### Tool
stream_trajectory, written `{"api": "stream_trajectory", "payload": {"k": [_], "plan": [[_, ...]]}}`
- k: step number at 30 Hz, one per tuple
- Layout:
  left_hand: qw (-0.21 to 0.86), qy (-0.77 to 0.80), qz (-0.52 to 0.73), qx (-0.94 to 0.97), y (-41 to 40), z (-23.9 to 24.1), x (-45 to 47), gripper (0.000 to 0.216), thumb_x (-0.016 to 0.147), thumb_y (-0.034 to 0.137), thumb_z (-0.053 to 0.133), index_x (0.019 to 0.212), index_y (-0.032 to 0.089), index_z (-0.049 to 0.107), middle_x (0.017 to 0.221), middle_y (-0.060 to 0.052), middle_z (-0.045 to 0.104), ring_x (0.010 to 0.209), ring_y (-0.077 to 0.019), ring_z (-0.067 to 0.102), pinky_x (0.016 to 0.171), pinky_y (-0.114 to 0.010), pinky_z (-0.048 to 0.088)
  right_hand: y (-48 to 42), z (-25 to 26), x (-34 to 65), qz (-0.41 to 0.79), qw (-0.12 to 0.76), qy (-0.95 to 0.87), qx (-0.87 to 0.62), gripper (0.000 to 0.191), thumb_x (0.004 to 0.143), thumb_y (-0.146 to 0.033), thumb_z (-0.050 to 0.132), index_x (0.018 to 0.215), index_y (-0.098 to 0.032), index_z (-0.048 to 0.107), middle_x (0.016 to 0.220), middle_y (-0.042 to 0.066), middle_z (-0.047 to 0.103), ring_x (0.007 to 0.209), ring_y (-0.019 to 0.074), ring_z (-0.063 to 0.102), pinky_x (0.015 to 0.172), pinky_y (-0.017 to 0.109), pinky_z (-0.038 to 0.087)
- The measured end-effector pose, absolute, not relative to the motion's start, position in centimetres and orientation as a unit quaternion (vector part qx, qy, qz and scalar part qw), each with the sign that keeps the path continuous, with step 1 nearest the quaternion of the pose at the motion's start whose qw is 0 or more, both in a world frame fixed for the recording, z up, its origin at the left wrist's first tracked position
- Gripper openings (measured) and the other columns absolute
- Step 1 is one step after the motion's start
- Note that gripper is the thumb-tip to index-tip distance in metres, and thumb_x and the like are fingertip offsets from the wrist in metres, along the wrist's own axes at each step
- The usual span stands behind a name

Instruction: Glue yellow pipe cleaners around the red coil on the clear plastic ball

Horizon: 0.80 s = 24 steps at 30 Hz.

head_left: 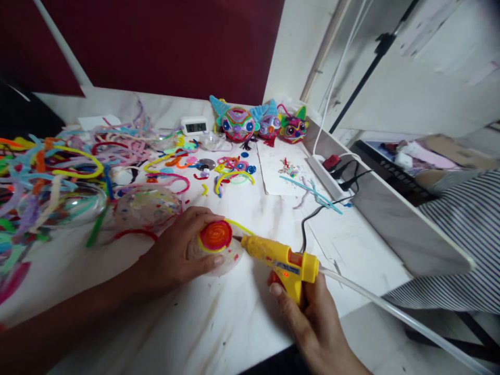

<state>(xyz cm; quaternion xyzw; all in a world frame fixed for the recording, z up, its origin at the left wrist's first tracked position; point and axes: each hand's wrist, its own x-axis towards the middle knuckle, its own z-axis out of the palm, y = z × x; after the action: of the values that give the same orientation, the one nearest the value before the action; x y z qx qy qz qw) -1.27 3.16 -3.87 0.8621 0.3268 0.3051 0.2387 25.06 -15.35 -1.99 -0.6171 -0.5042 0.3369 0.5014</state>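
My left hand (177, 252) is closed round a clear plastic dome (228, 260) on the white table, thumb and fingers pinching its sides. An orange and red coiled pipe cleaner spiral (215, 235) with a yellow rim sits on top of the dome. My right hand (308, 317) grips the handle of a yellow hot glue gun (281, 260). Its nozzle points left and touches the spiral's right edge. A clear glue stick (390, 310) juts from the gun's back, and a black cord (308, 221) runs from the gun toward the power strip.
A heap of coloured pipe cleaners (50, 172) covers the table's left. Clear plastic domes (146, 208) lie beside my left hand. Three finished pipe-cleaner masks (258, 125) and a small digital clock (194, 126) stand at the back. A power strip (328, 172) lies right; a person's striped sleeve (464, 234) is beyond.
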Motion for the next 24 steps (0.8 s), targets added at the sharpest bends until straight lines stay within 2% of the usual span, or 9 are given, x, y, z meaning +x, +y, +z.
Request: {"api": "stream_trajectory", "payload": {"k": [7,10,14,19,24], "plan": [[0.234,0.325,0.313,0.861,3.1,-3.8,-1.1,0.052,0.101,0.06,0.074,0.146,0.035,0.071,0.144,-0.005,0.071,0.13,-0.0336,0.072,0.115,-0.045,0.064,-17.2,-2.3,24.9,0.322,0.475,-0.461,-0.676,0.04,0.109,-0.059,0.079,0.133,-0.028,0.072,0.116,0.012,0.085,0.103,0.0317,0.082,0.088,0.04,0.07],[0.231,0.328,0.309,0.863,3.1,-3.7,-1.0,0.053,0.102,0.061,0.075,0.146,0.033,0.071,0.144,-0.005,0.071,0.13,-0.0331,0.072,0.114,-0.044,0.064,-17.7,-2.5,25.0,0.323,0.475,-0.455,-0.681,0.043,0.108,-0.06,0.081,0.136,-0.028,0.072,0.118,0.013,0.085,0.107,0.034,0.083,0.089,0.041,0.072],[0.229,0.321,0.308,0.866,3.1,-3.6,-1.1,0.052,0.101,0.06,0.076,0.146,0.034,0.07,0.144,-0.005,0.071,0.13,-0.0319,0.072,0.114,-0.042,0.063,-17.6,-2.4,25.1,0.322,0.471,-0.466,-0.676,0.04,0.108,-0.058,0.08,0.132,-0.027,0.074,0.113,0.013,0.085,0.105,0.0333,0.082,0.085,0.039,0.072],[0.233,0.324,0.304,0.865,3.0,-3.8,-1.3,0.052,0.102,0.06,0.075,0.148,0.036,0.068,0.146,-0.004,0.069,0.134,-0.0331,0.07,0.117,-0.044,0.062,-16.5,-1.9,24.9,0.32,0.487,-0.461,-0.669,0.035,0.111,-0.056,0.076,0.132,-0.027,0.071,0.114,0.012,0.085,0.102,0.0303,0.081,0.087,0.038,0.07],[0.244,0.331,0.303,0.86,2.9,-3.7,-1.3,0.055,0.101,0.063,0.076,0.147,0.035,0.069,0.146,-0.006,0.07,0.134,-0.0346,0.07,0.118,-0.048,0.063,-15.3,-1.4,24.1,0.36,0.519,-0.447,-0.633,0.022,0.115,-0.048,0.073,0.126,-0.03,0.069,0.101,0.004,0.08,0.084,0.0222,0.075,0.074,0.03,0.065]]}}
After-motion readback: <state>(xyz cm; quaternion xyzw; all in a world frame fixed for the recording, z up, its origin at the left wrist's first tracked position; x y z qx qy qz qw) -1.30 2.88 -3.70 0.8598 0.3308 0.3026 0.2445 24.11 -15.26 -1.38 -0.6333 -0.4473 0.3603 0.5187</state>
